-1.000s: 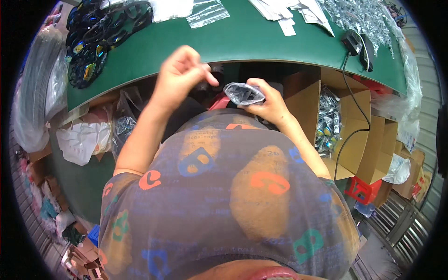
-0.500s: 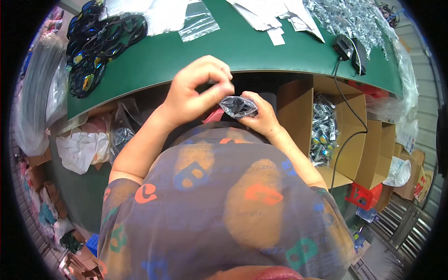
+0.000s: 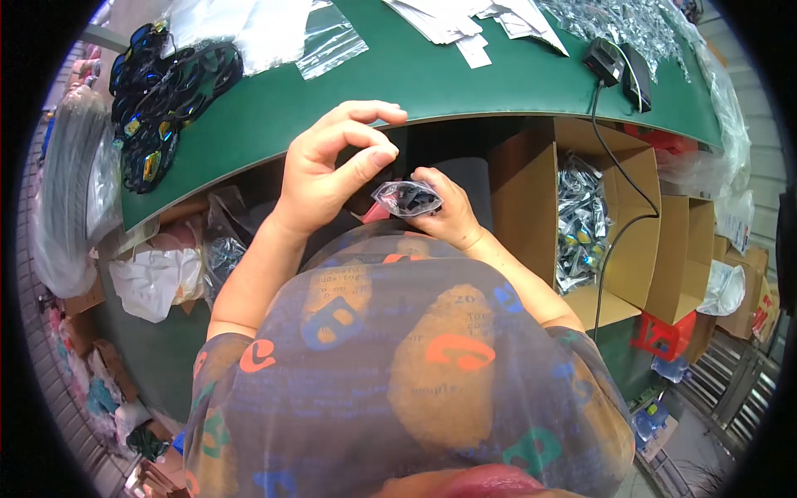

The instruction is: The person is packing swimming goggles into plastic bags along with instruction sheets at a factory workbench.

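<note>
A small clear plastic bag (image 3: 404, 199) with something dark inside is held in front of my body, its mouth gaping upward. My right hand (image 3: 448, 207) grips the bag's right side, thumb near the rim. Just left of the bag and a little above it, my left hand (image 3: 336, 166) is raised with thumb and fingers apart and nothing visible between them. What the bag contains is too dark to name. On the table at the far left lies a heap of black-strapped goggles or glasses (image 3: 158, 108) with shiny coloured lenses.
The green table (image 3: 415, 91) curves ahead, bearing flat clear bags (image 3: 330, 40), white paper cards (image 3: 440, 21), a silvery pile (image 3: 618, 37) and a black adapter (image 3: 603, 62) with a hanging cable. At right, an open cardboard box (image 3: 523, 191) holds several packed bags (image 3: 581, 224).
My left hand has drawn away from the bag's mouth, its fingers spreading. The right hand still holds the bag. The whole view has shifted slightly.
</note>
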Motion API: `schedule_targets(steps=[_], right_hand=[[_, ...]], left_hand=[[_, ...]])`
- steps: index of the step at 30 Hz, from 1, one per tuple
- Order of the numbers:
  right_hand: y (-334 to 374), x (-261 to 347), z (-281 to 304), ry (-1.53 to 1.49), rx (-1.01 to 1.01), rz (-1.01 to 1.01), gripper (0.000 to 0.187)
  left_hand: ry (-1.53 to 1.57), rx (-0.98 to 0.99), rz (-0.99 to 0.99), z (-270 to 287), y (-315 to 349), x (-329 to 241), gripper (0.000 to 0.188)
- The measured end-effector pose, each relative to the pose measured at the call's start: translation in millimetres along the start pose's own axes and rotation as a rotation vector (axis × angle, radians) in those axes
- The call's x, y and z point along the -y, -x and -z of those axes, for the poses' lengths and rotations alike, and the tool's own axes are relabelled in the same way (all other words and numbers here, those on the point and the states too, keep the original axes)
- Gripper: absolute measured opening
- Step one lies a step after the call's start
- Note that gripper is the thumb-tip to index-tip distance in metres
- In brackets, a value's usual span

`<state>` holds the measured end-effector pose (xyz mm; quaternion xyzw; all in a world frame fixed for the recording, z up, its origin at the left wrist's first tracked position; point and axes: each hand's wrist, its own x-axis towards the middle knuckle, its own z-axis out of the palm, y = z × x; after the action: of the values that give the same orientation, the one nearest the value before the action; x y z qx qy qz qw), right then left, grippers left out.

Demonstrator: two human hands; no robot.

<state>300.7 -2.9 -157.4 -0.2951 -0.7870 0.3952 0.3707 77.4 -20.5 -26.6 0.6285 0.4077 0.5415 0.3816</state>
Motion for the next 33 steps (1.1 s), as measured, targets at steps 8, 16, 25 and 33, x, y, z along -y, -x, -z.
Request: schedule_targets(steps=[8,16,25,33], right_hand=[[-2,4,-1,0.005,0.003,0.041,0.061],[-1,2,-1,-0.017,0.007,-0.002,0.061],[-1,1,-6,-0.026,0.123,-0.083,0.058],[-4,9,-10,0.019,0.176,-0.128,0.056]], left_hand=[[-0.322,0.163,0.246,5,21,32,0.014],[-0.355,0.4,-0.002,7,22,5,0.047],[-0.162,0.314,0.197,-20,33,22,0.021],[-0.607,0.211,-0.137,-30,22,19,0.015]])
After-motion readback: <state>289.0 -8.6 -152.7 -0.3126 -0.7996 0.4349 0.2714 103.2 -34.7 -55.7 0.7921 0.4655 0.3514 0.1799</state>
